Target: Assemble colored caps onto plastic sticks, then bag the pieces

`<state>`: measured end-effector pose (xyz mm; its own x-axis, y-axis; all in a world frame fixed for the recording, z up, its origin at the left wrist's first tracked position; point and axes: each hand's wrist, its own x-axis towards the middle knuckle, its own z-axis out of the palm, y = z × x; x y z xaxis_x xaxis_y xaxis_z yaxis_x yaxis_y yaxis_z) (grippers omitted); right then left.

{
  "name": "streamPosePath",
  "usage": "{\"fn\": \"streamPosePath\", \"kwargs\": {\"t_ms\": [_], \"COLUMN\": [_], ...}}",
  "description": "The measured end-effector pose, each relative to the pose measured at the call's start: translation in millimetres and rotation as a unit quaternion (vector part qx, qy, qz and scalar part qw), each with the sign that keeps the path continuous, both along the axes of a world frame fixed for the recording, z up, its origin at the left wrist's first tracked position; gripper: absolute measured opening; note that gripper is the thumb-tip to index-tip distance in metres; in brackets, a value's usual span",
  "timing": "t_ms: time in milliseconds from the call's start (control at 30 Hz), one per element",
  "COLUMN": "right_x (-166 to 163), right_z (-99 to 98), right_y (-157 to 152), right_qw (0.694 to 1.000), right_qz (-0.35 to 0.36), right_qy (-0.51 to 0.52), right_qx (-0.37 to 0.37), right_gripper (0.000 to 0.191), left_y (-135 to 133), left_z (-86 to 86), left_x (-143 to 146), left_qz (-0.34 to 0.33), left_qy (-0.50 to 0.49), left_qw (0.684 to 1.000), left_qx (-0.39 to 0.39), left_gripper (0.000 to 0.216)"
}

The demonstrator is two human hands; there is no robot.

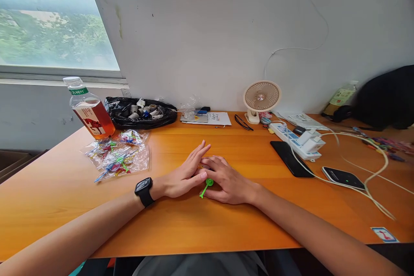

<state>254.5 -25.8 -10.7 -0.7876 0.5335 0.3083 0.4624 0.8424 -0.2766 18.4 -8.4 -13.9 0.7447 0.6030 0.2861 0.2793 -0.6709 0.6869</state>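
My right hand (229, 183) curls low over the table, its thumb and fingers closed around a small bright green plastic piece (208, 183). The piece has a round head and a thin stem with a forked tip that points down and left. My left hand (184, 177), with a black watch on its wrist, lies against the right one. Its fingers are stretched out, and its thumb rests by the green piece's round head. Some of the right fingertips are hidden behind the left hand. Left of my hands lie clear plastic bags (123, 155) of small coloured plastic parts.
A tea bottle (89, 110) stands behind the bags, beside a black bag (142, 114) holding grey pieces. At the back are papers (220, 118), glasses (243, 122) and a small fan (261, 97). Rightward lie a power strip (293, 140), a black phone (291, 159), another phone (343, 178) and loose cables.
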Motion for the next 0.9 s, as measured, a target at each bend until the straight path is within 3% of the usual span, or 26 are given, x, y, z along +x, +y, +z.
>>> {"fn": "streamPosePath", "kwargs": {"t_ms": [100, 300, 400, 533, 700, 900], "right_x": [0.2, 0.8, 3.0, 5.9, 8.6, 12.5], "right_z": [0.3, 1.3, 0.5, -0.5, -1.2, 5.4], "right_y": [-1.3, -0.4, 1.1, 1.2, 2.3, 1.0], "right_qw": [0.999, 0.999, 1.0, 0.999, 0.997, 0.998], "right_qz": [0.008, 0.004, 0.013, 0.027, 0.033, 0.042], "right_qy": [-0.038, -0.033, 0.005, 0.044, 0.067, 0.042], "right_qx": [0.031, 0.015, 0.003, -0.005, -0.006, -0.008], "right_gripper": [0.05, 0.05, 0.064, 0.082, 0.073, 0.06], "left_y": [7.3, 40.5, 76.3, 143.8, 216.5, 252.7], "left_z": [-0.1, 15.4, 29.7, 47.3, 56.2, 44.7], "left_x": [-1.1, -10.6, -14.2, -15.6, -11.1, -3.4], "left_qz": [0.079, 0.196, 0.237, 0.318, 0.429, 0.492], "left_qy": [0.024, 0.129, 0.125, 0.108, 0.146, 0.111], "left_qw": [0.996, 0.969, 0.954, 0.919, 0.882, 0.856], "left_qx": [0.016, 0.082, 0.136, 0.207, 0.129, 0.116], "left_gripper": [0.067, 0.069, 0.072, 0.065, 0.06, 0.085]}}
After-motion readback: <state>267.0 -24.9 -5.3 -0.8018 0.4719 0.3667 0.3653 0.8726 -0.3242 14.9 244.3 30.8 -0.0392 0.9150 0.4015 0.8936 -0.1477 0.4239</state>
